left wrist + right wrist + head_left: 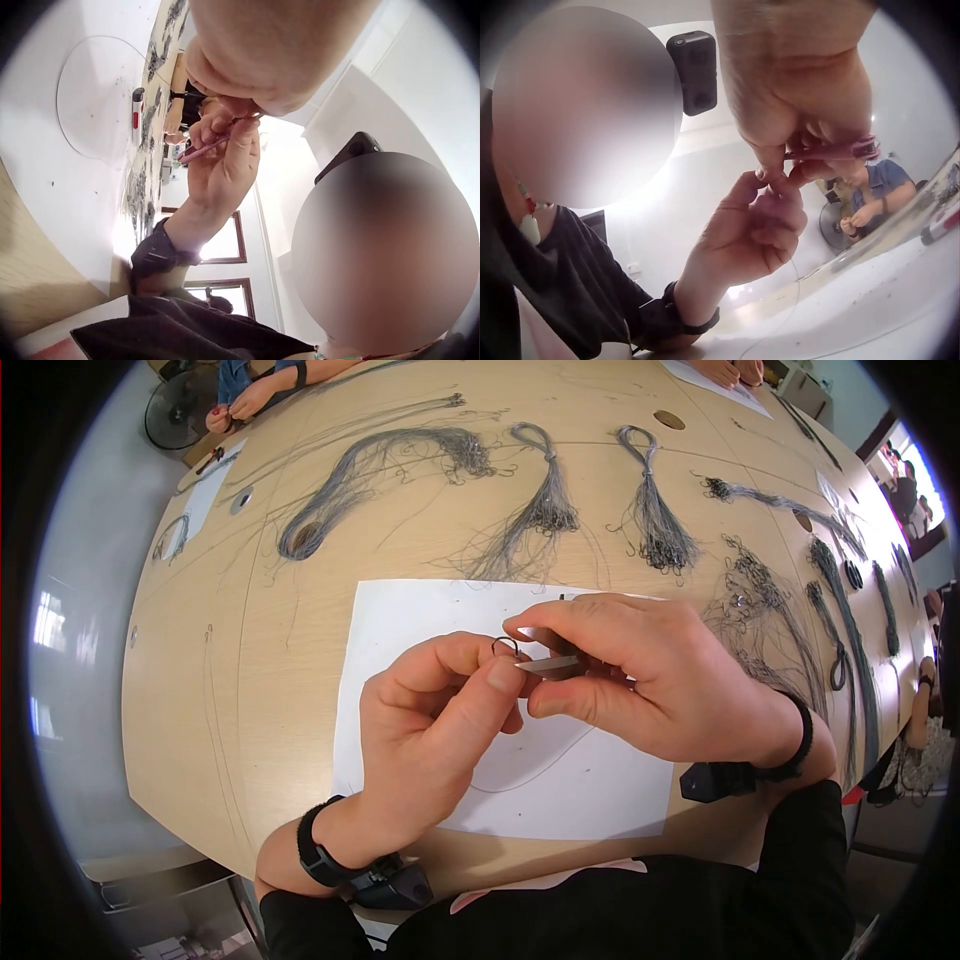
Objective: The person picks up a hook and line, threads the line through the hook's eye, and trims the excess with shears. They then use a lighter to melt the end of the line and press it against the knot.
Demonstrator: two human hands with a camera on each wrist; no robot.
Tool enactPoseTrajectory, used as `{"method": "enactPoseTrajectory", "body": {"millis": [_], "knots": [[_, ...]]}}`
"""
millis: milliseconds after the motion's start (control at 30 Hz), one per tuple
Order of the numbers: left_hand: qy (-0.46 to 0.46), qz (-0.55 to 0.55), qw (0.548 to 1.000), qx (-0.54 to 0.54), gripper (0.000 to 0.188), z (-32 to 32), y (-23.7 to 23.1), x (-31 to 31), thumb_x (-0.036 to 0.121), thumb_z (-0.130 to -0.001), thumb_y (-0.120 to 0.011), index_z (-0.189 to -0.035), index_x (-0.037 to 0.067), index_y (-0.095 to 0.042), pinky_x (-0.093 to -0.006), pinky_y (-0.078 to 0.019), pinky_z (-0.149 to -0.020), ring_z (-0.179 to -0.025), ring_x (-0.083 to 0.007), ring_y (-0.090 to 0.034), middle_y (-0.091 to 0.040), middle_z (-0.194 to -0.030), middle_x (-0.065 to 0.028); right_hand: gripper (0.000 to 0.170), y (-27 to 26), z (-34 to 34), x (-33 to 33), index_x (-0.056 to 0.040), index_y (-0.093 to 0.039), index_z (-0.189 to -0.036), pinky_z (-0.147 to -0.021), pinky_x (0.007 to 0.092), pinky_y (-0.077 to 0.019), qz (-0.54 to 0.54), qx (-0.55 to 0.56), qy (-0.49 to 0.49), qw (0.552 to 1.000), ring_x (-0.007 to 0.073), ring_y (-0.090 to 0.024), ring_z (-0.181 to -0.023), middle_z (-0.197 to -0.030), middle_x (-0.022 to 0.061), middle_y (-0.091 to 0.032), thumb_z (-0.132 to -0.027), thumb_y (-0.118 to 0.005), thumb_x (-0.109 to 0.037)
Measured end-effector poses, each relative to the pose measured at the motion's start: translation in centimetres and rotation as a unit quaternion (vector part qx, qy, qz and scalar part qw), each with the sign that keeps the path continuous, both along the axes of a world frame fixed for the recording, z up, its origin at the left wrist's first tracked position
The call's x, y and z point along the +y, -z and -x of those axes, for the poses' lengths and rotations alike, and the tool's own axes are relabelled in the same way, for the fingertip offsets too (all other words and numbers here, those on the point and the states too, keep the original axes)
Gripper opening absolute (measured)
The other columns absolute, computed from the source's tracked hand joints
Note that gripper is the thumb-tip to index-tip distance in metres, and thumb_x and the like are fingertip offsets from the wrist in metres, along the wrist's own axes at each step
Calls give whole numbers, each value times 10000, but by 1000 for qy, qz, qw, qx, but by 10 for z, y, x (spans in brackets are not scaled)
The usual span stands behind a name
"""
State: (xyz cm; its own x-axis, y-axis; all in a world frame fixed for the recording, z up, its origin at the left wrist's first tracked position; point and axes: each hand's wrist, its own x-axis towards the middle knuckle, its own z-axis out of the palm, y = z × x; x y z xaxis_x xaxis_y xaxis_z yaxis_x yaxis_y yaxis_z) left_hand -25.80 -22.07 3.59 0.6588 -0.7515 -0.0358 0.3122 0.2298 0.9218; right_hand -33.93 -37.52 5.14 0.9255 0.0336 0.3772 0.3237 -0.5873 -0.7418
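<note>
Over the white sheet (400, 622), the left hand (430, 715) pinches a small dark hook (505, 643) between thumb and forefinger. Close against it, the right hand (650, 675) grips a small tool with a metal blade (553, 667); its tip meets the left thumb and hook. The tool's pink handle (840, 152) shows in the right wrist view, under the right hand (802, 97). A thin line (58, 112) loops over the paper in the left wrist view. The fingers partly hide the hook's shank.
Bundles of grey line with hooks (655, 540) lie across the wooden table (200, 730), behind and right of the paper. A red-and-white marker (137, 112) lies beyond the hands. Other people's hands (250, 402) are at the far edge; a fan (178, 410) stands back left.
</note>
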Motion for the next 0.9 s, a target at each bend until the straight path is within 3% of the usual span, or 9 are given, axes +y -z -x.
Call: {"method": "enactPoseTrajectory", "body": {"millis": [67,200,267,367,633,700,767,867,900], "knots": [[1,1,1000,-3,93,0,0,0,52,-795,-531,-856,-15,-551,-191,-427,-566,-638,-76,-508,-585,-774,-62,243,-4,2,2,-9,-516,-889,-568,336,-404,-11,40,11,999,293,-509,-641,-699,136,-529,-751,-575,-200],[3,7,1000,3,91,0,-2,1,49,-792,-534,-855,-15,-551,-193,-430,-566,-649,-79,-512,-581,-770,-59,256,-1,2,2,8,-511,-889,-556,332,-408,-2,14,11,1000,296,-515,-635,-704,152,-527,-753,-578,-198],[5,10,1000,0,91,0,-2,1,52,-794,-533,-854,-14,-551,-195,-430,-565,-656,-80,-513,-581,-769,-59,260,-3,3,2,24,-510,-976,-522,197,-367,-69,37,33,996,84,-473,-581,-662,32,-497,-750,-587,-78],[33,14,999,-10,94,0,-1,1,57,-799,-528,-858,-12,-553,-200,-429,-570,-682,-79,-514,-579,-781,-56,210,-8,6,4,29,-515,-960,-513,158,-329,-182,80,44,979,17,-414,-592,-653,-17,-454,-762,-543,-35],[134,-16,991,7,91,3,5,2,43,-813,-502,-867,-15,-546,-192,-415,-587,-705,-65,-499,-570,-793,-49,78,-9,4,0,11,-515,-823,-512,151,-337,-265,170,7,949,8,-426,-594,-663,-17,-498,-769,-526,-44],[138,-21,990,0,90,3,6,1,39,-812,-501,-867,-16,-545,-189,-414,-587,-701,-64,-497,-569,-793,-47,62,-6,4,-1,3,-509,-796,-513,151,-340,-262,180,-6,948,8,-429,-598,-664,-18,-503,-774,-524,-52],[141,-28,990,-6,89,4,6,1,36,-812,-500,-867,-18,-544,-186,-413,-586,-698,-62,-495,-567,-793,-46,194,-3,2,1,38,-520,-733,-494,200,-384,-289,182,13,940,58,-461,-568,-595,24,-509,-764,-551,-151],[87,-21,996,-9,73,6,5,-3,14,-798,-513,-858,-16,-543,-175,-401,-578,-671,-50,-486,-564,-785,-40,193,-1,1,-1,29,-519,-720,-469,201,-357,-278,180,45,943,56,-428,-542,-589,17,-500,-765,-547,-156],[74,-16,995,-68,66,5,7,-4,2,-789,-522,-849,-16,-542,-171,-392,-573,-659,-45,-480,-561,-775,-34,193,0,0,0,29,-519,-720,-469,201,-357,-279,180,45,942,56,-428,-542,-589,17,-500,-765,-547,-156]]}}
